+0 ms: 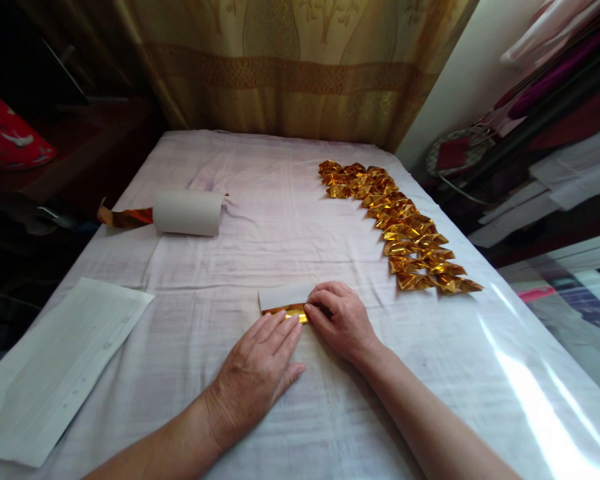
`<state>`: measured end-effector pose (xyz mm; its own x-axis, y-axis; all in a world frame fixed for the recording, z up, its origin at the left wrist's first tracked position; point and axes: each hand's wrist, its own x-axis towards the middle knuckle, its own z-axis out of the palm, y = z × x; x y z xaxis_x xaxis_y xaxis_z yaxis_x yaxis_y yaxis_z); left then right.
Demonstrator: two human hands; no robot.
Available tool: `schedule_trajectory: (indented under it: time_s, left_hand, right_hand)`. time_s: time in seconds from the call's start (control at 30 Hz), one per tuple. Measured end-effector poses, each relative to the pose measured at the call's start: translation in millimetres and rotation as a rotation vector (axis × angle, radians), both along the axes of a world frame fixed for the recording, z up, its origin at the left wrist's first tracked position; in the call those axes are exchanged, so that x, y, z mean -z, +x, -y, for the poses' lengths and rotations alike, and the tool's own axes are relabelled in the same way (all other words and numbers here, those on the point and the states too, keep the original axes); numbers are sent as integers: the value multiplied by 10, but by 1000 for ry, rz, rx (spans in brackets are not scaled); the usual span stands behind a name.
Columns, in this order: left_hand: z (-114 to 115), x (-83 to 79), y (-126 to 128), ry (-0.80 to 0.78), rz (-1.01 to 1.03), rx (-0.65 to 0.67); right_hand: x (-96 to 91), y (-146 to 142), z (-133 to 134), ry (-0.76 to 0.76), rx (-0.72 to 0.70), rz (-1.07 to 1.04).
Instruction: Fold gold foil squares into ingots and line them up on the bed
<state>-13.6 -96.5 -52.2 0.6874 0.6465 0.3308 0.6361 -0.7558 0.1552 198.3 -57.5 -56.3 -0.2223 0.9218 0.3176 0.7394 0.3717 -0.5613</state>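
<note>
A small strip of gold foil paper [283, 301], white on its upper side, lies on the cloth-covered table [260, 220] in front of me. My left hand [260, 370] lies flat with fingers stretched out, the fingertips pressing on the strip's gold edge. My right hand [341, 319] has its fingers curled down and pressed on the strip's right end. To the right, a long row of several folded gold paper pieces [405, 230] runs from the far middle toward the near right.
A roll of paper [187, 212] with a gold tail lies at the left. A white sheet [50, 370] hangs over the near left edge. A curtain [290, 67] closes the far end. Clear plastic covers the table's near right. Clothes and clutter crowd the right side.
</note>
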Motion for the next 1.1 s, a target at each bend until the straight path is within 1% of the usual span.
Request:
schedule_trajectory:
  time_s: [0.13,0.33,0.57,0.8,1.1]
  left_hand:
    - [-4,-15,4,18,-8,3]
    - [5,9,4,-20,9,-10]
    - [0,-1,9,-41,22,-16]
    - [-6,-8,25,-12,13,-23]
    - [-16,-9,19,12,-15,-10]
  right_hand:
    - [3,-1,1,-1,3,-8]
    - [0,-11,4,12,14,-2]
    - [36,-9,13,40,90,13]
    - [50,16,5,59,40,-1]
    - [64,13,2,75,42,6]
